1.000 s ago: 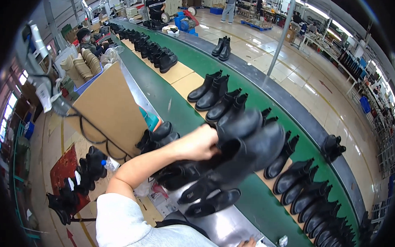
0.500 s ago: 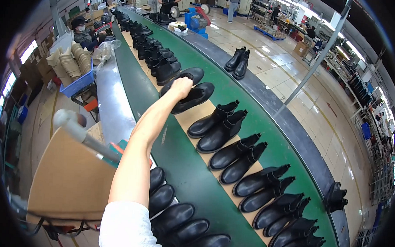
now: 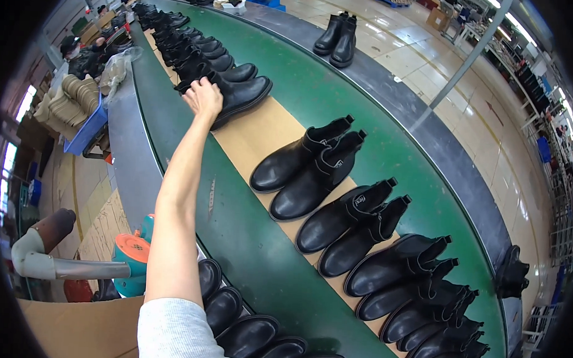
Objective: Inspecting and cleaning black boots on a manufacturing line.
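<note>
Left hand (image 3: 204, 99) at black boot (image 3: 244, 97), upper left; fingers curled at its shaft, can't tell if gripping. Boot's upright on cardboard strip (image 3: 258, 135). Boot pairs (image 3: 297, 197) already line it to lower right; off-strip boots (image 3: 249, 337), lower centre, look left over.

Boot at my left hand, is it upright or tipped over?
Upright: the boot shows its sole edge along the bottom, shaft rising beside your left hand.
</note>
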The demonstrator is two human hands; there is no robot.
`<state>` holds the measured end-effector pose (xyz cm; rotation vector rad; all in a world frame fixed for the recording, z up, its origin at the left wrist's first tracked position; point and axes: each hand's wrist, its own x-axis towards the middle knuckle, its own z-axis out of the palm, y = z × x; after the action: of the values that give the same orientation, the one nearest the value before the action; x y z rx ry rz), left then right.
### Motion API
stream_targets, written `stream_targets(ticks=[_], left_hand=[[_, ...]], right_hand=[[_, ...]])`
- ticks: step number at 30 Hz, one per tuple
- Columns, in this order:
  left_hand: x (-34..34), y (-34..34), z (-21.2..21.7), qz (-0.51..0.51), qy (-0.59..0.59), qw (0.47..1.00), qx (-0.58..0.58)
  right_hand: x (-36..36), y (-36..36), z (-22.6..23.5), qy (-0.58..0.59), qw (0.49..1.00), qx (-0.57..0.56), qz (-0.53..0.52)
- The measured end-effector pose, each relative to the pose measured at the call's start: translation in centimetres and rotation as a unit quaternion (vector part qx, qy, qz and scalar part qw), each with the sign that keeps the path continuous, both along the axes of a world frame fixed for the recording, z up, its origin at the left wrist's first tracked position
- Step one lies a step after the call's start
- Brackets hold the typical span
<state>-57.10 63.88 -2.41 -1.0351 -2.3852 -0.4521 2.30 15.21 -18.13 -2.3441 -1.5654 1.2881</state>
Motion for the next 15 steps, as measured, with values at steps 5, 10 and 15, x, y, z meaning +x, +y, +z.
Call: stream_targets(ticks=[5,10,15], left_hand=[[18.5,0.9,3.3,-0.419,-0.324,0.848,0.03],[26.3,0.0,0.1,-0.332,-0.13,0.872,-0.334],[25.9,-6.2,1.0,-0.326,-0.14,0.918,-0.178]], right_hand=[[-0.4,1.7,0.0,0.062,0.997,0.025,-0.038],[-1.2,5.1,1.6,0.151,0.984,0.089,-0.026],[0.8,4.8,5.1,0.209,0.963,0.156,-0.068]])
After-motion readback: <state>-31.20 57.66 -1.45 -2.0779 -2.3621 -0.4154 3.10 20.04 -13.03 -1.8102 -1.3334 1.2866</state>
